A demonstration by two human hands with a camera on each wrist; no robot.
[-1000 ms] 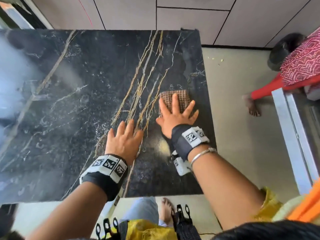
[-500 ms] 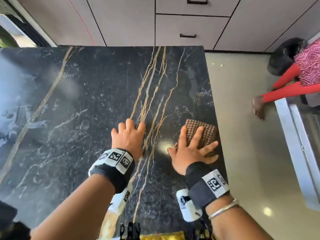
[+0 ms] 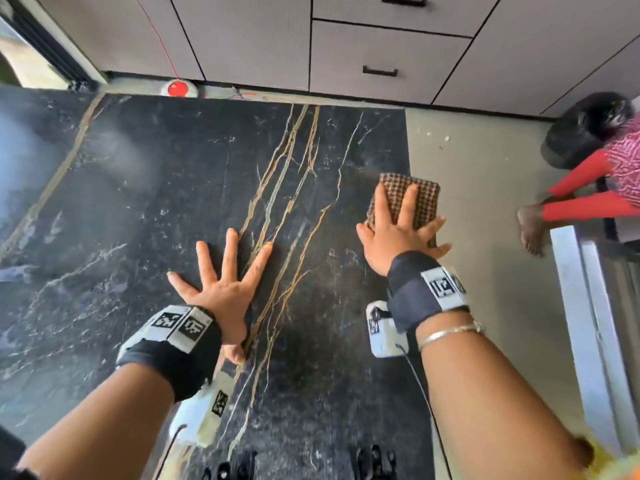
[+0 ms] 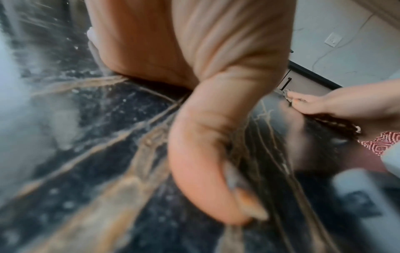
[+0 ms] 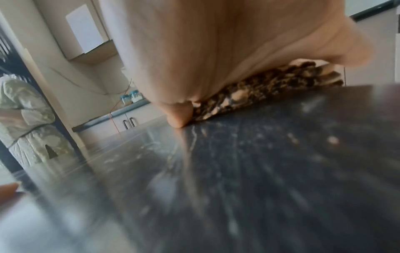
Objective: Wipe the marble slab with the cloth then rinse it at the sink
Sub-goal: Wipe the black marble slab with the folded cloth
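Kitchen floor, grey cabinet drawers (image 3: 388,60) along far wall. Black marble slab (image 3: 173,202) with gold veins as work surface. Left hand (image 3: 221,289) flat on slab near middle, fingers spread wide, grip released, holding nothing. Right hand (image 3: 398,237) pressing folded brown checked cloth (image 3: 422,199) flat at slab's right edge, fingers straight on top, not clenched. Cloth partly overhanging edge. Far right, second person (image 3: 616,174) in red sleeves and patterned top crouched on floor, bare foot (image 3: 530,230) showing.
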